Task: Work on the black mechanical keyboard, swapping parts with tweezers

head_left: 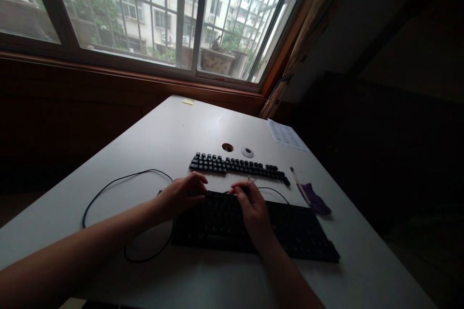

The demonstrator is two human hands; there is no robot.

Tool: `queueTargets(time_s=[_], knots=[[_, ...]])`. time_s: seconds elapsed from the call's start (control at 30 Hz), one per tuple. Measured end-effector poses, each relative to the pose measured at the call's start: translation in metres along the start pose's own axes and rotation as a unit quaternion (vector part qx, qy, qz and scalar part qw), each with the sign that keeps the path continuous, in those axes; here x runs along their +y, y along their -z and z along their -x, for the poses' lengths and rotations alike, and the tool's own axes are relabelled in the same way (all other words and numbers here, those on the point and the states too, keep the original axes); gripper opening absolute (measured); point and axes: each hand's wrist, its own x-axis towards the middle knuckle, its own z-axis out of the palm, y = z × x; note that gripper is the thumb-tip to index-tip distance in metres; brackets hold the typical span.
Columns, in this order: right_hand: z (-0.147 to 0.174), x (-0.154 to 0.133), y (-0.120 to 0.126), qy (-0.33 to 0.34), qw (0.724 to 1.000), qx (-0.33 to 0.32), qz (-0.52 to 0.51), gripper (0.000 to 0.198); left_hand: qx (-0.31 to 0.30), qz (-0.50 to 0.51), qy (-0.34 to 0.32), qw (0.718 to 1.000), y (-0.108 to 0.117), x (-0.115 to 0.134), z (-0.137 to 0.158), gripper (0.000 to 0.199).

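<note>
A black keyboard (290,229) lies on the white desk, with many keys dark and hard to make out. My left hand (183,193) hovers at its upper left edge, fingers bent, thumb and forefinger apart with nothing visible between them. Over the keyboard's upper middle, my right hand (253,203) is closed in a pinch around a small dark tool with thin wire ends, which looks like a wire keycap puller (249,180). Behind the keyboard, loose black keycaps (246,166) stand in rows. My hands hide part of the keyboard's upper edge.
A black cable (108,183) loops on the left of the desk (145,212). To the right, a brush (300,186) lies against a purple cloth (316,200). Farther back are a cable hole (227,147), its round cover (247,152), a printed sheet (286,135) and a yellow note (188,102).
</note>
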Motion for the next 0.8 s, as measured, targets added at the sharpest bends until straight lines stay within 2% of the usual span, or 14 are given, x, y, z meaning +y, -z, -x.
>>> queueTargets(time_s=[0.2,0.4,0.53,0.7,0.8], knots=[[-0.001,-0.003,-0.009,0.071,0.991,-0.092,0.061,0.013,0.003,-0.043,-0.007,0.999,0.000,0.001,0.001,0.018],[-0.002,0.000,-0.016,0.069,0.986,-0.126,0.085,0.015,-0.010,-0.099,-0.022,0.995,0.000,0.004,0.002,0.014],[-0.002,-0.003,-0.017,0.077,0.984,-0.132,0.089,0.011,-0.021,-0.116,-0.031,0.993,-0.002,-0.001,0.003,0.016],[-0.013,-0.002,-0.003,0.074,0.983,-0.109,0.128,0.011,-0.041,-0.060,-0.055,0.996,-0.003,-0.006,0.002,0.043],[-0.030,0.010,0.013,0.075,0.975,-0.091,0.186,0.011,-0.038,-0.089,-0.058,0.994,-0.001,-0.006,-0.001,0.037]])
